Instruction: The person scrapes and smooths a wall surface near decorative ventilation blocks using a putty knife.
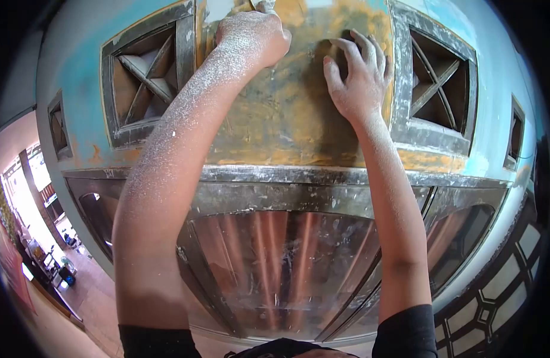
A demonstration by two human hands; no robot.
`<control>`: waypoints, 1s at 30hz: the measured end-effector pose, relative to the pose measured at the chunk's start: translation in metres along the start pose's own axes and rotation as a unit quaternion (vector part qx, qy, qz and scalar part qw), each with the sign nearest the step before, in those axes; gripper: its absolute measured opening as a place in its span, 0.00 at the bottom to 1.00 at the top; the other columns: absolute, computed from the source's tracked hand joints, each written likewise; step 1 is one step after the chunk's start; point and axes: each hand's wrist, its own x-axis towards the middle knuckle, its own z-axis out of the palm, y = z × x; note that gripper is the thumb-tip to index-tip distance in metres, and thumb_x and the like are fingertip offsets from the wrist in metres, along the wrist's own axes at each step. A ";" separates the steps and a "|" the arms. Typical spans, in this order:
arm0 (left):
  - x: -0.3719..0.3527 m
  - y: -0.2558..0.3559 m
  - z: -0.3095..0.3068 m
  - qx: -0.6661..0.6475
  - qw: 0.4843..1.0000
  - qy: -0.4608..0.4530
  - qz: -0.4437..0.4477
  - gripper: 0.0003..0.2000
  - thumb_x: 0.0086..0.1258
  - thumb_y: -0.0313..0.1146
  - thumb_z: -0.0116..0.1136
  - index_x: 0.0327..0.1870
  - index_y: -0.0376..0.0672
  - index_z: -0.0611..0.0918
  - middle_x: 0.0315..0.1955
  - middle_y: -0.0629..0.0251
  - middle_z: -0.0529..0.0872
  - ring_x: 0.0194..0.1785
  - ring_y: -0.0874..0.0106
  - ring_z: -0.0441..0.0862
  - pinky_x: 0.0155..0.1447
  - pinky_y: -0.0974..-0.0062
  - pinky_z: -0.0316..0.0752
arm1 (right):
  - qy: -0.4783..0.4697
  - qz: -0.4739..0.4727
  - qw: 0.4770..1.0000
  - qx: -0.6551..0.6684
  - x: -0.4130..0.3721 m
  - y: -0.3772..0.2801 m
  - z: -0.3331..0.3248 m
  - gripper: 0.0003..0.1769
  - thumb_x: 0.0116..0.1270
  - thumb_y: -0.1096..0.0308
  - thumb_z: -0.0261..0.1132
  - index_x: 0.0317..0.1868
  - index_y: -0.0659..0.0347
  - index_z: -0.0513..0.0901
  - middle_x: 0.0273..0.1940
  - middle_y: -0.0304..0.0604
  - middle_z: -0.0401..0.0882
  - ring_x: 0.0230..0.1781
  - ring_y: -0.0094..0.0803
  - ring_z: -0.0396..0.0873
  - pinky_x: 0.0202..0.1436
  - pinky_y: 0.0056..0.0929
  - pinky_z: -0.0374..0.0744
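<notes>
My left hand (253,37), dusted with white powder, is closed around a scraper-like tool (266,6) at the top of the view; most of the tool is hidden by the hand and the frame edge. It is raised against a wall panel (287,119) patched in yellow-brown and grey. To the right, my right hand (359,80) has its fingers spread, with the fingertips on or close to the same panel. White dust covers both forearms, the left one more heavily.
Wooden vent frames with crossed bars flank the panel, one at left (145,77) and one at right (442,83). Below runs a wooden ledge (287,174) over glass panes with reddish curtains (275,256). A doorway (33,179) opens at far left; a dark grille (495,286) stands lower right.
</notes>
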 end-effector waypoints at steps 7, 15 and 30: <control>0.002 -0.007 -0.006 -0.008 1.000 -0.016 0.010 0.24 0.78 0.45 0.47 0.64 0.39 0.83 0.59 0.47 0.87 0.61 0.54 0.87 0.63 0.50 0.81 | -0.070 -0.020 0.997 -0.033 -0.006 -0.007 -0.006 0.25 0.70 0.50 0.65 0.66 0.39 0.79 0.75 0.44 0.68 0.81 0.49 0.58 0.82 0.65 0.50; 0.004 0.002 -0.007 -0.016 0.999 -0.042 -0.009 0.28 0.77 0.46 0.46 0.67 0.32 0.77 0.57 0.45 0.87 0.60 0.53 0.87 0.63 0.50 0.79 | -0.080 -0.025 0.996 -0.024 -0.009 -0.007 -0.008 0.25 0.70 0.51 0.65 0.67 0.39 0.79 0.76 0.44 0.67 0.81 0.48 0.58 0.83 0.64 0.50; 0.005 -0.018 0.001 -0.001 1.000 -0.023 0.018 0.30 0.76 0.46 0.47 0.75 0.37 0.70 0.55 0.46 0.88 0.59 0.51 0.86 0.63 0.49 0.79 | -0.113 -0.038 0.993 -0.025 -0.016 -0.003 -0.018 0.26 0.72 0.49 0.63 0.69 0.37 0.77 0.78 0.42 0.65 0.82 0.48 0.57 0.84 0.63 0.50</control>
